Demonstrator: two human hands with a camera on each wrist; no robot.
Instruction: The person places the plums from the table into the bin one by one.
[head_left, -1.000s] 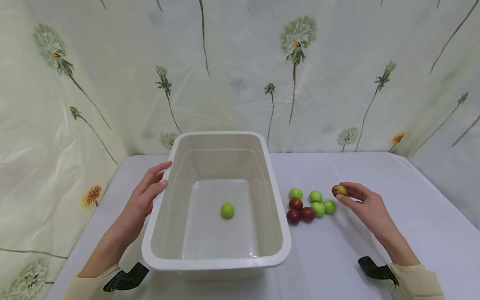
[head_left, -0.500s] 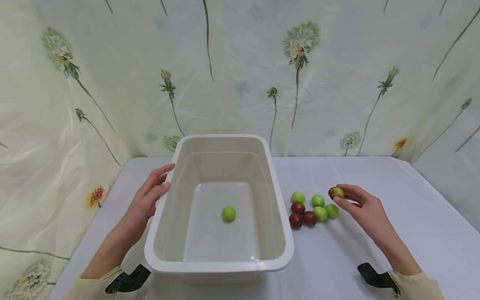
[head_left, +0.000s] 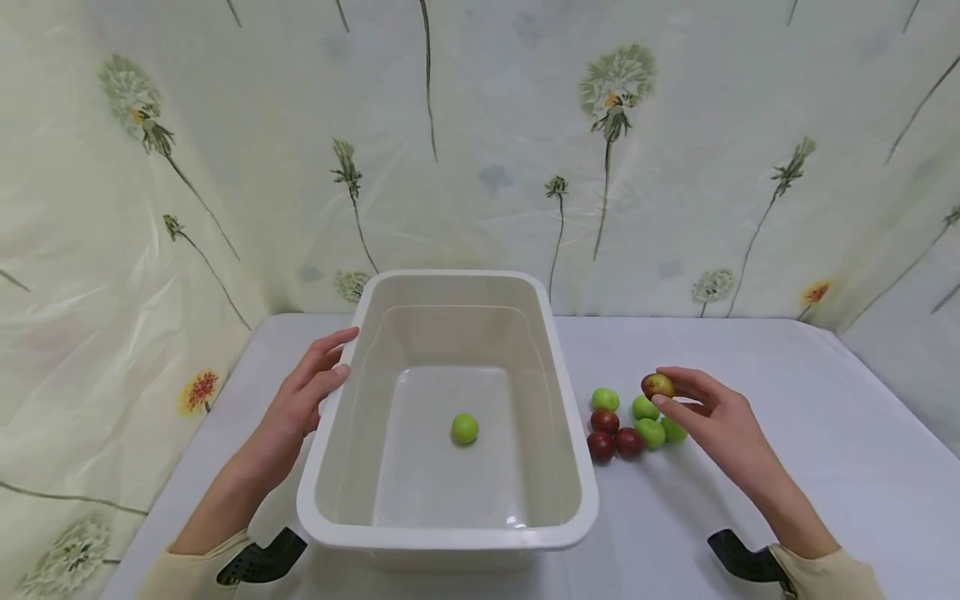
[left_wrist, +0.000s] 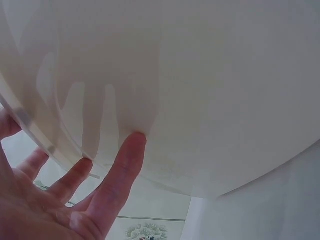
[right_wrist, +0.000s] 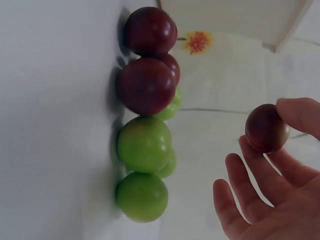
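A white plastic basin [head_left: 330, 500] stands mid-table with one green plum [head_left: 465, 429] on its floor. My left hand [head_left: 307, 392] touches the basin's left rim, fingers fairly straight; in the left wrist view the fingertips [left_wrist: 134, 150] lie against the basin's outer side. Between thumb and fingertips, my right hand [head_left: 712, 417] pinches a red-and-yellow plum [head_left: 657, 385] above the table, to the right of the basin. Just under and beside it sit several loose green plums [head_left: 650, 433] and three dark red plums [head_left: 628, 443], grouped close together. The right wrist view shows the held plum [right_wrist: 267, 128] apart from that group.
A white cloth covers the table [head_left: 810, 392]. Behind it hangs a flower-printed sheet [head_left: 480, 192], which also lines the sides. The basin's tall right wall stands between its inside and the loose plums. Black wrist mounts [head_left: 742, 557] stick out from both sleeves.
My right hand has moved a little left with the plum, now over the right part of the group. The left hand stays at the basin's rim. The head view has shifted slightly.
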